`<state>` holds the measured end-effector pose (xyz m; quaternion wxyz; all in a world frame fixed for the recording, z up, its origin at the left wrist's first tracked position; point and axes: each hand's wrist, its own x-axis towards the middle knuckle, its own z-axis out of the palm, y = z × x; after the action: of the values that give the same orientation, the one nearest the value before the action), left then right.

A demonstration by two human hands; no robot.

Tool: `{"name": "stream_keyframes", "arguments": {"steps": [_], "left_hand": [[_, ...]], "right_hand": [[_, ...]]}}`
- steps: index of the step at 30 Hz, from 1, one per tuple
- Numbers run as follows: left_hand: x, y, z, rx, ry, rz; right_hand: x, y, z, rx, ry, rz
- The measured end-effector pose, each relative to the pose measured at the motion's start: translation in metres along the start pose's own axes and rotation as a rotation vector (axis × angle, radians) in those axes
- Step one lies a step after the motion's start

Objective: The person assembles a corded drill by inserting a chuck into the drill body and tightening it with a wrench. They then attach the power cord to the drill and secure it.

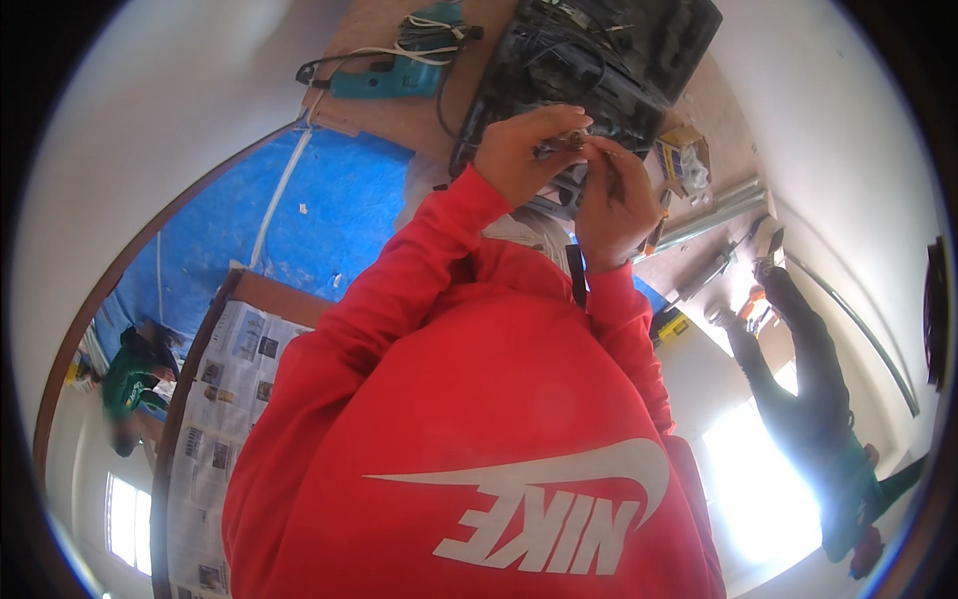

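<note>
My left hand (521, 158) and my right hand (617, 210) meet in front of me, fingertips almost touching. Thumb and fingers of the left are closed around a small dark metallic piece (573, 141), mostly covered by the fingers. The right hand pinches at the same spot; what its fingertips hold is too small to make out. Beneath and beyond both hands lies an opened black tool case (689, 45), with a dark cable (559, 50) and moulded hollows inside.
A teal corded power drill (374, 84) lies left of the case on a wooden board. At right are an opened small carton (685, 165) and metal strips (714, 218). Blue sheeting (329, 200) covers the floor at left. One person (818, 419) stands right, another (130, 379) far left.
</note>
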<state>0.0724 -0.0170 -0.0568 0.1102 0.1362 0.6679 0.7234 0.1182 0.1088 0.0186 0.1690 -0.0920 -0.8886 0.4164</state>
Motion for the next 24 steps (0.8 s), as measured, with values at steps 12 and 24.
{"name": "stream_keyframes", "arguments": {"steps": [12, 24], "left_hand": [[0.001, -0.008, -0.014, 0.066, -0.005, -0.033], [0.011, -0.009, -0.019, -0.023, -0.027, -0.089]], "right_hand": [[0.007, -0.001, 0.0, -0.074, -0.041, -0.048], [0.016, -0.007, -0.001, -0.146, -0.073, -0.034]]}}
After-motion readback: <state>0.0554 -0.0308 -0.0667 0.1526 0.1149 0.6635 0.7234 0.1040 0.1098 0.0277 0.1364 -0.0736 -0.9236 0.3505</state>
